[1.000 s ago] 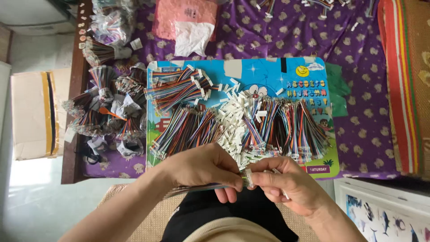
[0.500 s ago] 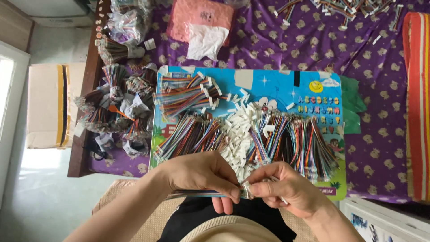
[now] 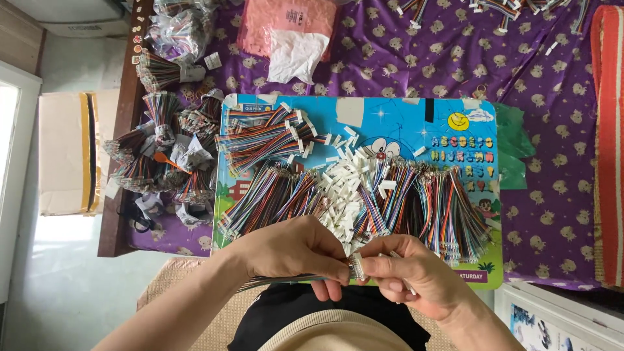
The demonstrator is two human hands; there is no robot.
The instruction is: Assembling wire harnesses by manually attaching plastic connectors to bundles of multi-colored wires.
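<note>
White plastic connector pinched between both hands, thin multicoloured ribbon of wires trailing left.

The wire's long axis runs nearly level, leftward under the left hand, whose grip is clenched on it just beside the connector; the right hand closes its grip on the connector from the opposite side. Both hover above the blue cartoon-printed board on the bench, near the loose white housings.

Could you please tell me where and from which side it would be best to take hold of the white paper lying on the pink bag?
Probably the white paper's lower crumpled corner, from the near side: it overhangs the pink bag, leaving raised folds to pinch.
</note>
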